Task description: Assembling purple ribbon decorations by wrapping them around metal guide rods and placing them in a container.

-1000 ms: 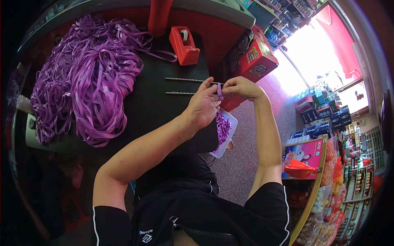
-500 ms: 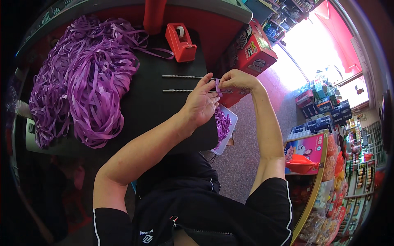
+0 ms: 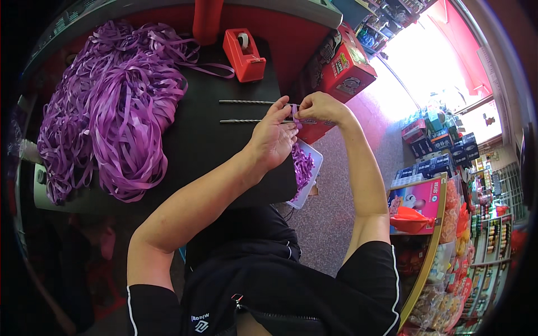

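Two thin twisted metal rods, the farther rod [image 3: 246, 102] and the nearer rod [image 3: 241, 121], point left over the black table top, side by side. A short purple ribbon [image 3: 295, 112] runs across both near their right part. My right hand [image 3: 325, 108] pinches that ribbon from the right, knuckles up. Palm turned upward, my left hand [image 3: 270, 137] lies beside the rods with its fingers apart, the tips close to the ribbon. Whether those tips touch it I cannot tell. Below the hands, a white plastic tub [image 3: 316, 168] contains cut purple ribbon pieces [image 3: 303, 168].
A large heap of purple ribbon [image 3: 129, 117] covers the left of the black table [image 3: 224, 154]. At its back stands a red tape dispenser [image 3: 244, 59]. A red box [image 3: 347, 70] is beyond my right hand. Stacked cartons [image 3: 437, 143] and a goods display [image 3: 417, 218] stand at right.
Both hands stay at the rods with nearly the same pose; the right fingers have shifted slightly on the ribbon. The whole view has moved a little.
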Available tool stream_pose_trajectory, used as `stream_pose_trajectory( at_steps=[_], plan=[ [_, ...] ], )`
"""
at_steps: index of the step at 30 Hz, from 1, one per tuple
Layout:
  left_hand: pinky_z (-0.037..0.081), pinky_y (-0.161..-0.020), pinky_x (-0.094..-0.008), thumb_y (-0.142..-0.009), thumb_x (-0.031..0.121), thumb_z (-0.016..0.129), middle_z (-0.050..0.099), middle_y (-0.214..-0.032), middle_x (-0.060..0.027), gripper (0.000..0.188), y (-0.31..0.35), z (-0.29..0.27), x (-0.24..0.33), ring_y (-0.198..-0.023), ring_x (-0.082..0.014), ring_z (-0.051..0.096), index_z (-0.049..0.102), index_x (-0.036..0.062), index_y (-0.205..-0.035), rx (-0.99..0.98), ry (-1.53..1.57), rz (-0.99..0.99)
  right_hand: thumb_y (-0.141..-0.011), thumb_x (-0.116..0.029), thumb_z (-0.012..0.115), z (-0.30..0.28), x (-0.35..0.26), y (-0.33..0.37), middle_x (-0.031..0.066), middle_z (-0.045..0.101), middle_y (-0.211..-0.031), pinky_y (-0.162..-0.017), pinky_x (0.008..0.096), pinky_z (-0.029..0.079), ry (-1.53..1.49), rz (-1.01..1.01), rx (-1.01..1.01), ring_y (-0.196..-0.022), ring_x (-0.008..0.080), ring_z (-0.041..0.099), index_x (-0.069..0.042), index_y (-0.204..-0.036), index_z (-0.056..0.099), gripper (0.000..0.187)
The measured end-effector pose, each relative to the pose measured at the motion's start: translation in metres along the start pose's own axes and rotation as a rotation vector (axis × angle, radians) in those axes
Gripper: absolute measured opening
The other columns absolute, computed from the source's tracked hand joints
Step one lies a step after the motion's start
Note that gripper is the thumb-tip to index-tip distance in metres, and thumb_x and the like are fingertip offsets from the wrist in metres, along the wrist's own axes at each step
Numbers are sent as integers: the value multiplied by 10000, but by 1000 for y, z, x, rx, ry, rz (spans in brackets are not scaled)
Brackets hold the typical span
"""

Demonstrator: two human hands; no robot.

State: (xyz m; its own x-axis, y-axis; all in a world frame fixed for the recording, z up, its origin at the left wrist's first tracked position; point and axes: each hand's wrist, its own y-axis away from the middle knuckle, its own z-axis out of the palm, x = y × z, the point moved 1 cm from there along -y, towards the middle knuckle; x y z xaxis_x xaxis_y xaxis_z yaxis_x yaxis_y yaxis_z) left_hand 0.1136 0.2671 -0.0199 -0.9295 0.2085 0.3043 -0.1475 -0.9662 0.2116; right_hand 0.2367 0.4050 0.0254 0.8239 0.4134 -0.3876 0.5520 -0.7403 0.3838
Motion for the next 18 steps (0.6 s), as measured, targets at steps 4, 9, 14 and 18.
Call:
stream_pose_trajectory(
  at_steps=[4, 9, 14, 18],
  plan=[
    [47, -1152, -470, -993, 263, 456, 194, -1494, -309, 427, -3, -4, -1, -1421, -424, 111, 370, 292, -1410, -36, 16, 10, -806, -276, 725, 7, 14, 9, 38, 674, -822, -634, 254, 459, -263, -67, 15, -718, 101, 595, 1, -947, 693, 313],
    [13, -1160, -473, -994, 265, 444, 101, -1498, -353, 456, -2, -5, -1, -1431, -420, 74, 333, 294, -1435, -63, 18, 3, -874, -276, 668, 19, 43, 13, 17, 675, -911, -661, 229, 453, -457, -232, 84, -763, 94, 595, -10, -1043, 678, 315],
    [-4, -1163, -468, -996, 293, 445, 26, -1502, -373, 488, -1, -2, -3, -1441, -422, 23, 289, 289, -1458, -71, -11, -8, -901, -231, 618, 62, 99, 12, 68, 676, -915, -761, 263, 491, -705, 80, 473, -837, 122, 613, 18, -1026, 681, 285],
    [-7, -1163, -465, -994, 319, 458, 18, -1507, -366, 531, -1, -8, 0, -1442, -423, 26, 249, 270, -1479, -86, -23, -1, -896, -119, 583, 132, 77, -18, 98, 660, -980, -792, 317, 542, -1553, -167, 184, -859, 208, 655, 10, -1233, 547, 362]
  ],
)
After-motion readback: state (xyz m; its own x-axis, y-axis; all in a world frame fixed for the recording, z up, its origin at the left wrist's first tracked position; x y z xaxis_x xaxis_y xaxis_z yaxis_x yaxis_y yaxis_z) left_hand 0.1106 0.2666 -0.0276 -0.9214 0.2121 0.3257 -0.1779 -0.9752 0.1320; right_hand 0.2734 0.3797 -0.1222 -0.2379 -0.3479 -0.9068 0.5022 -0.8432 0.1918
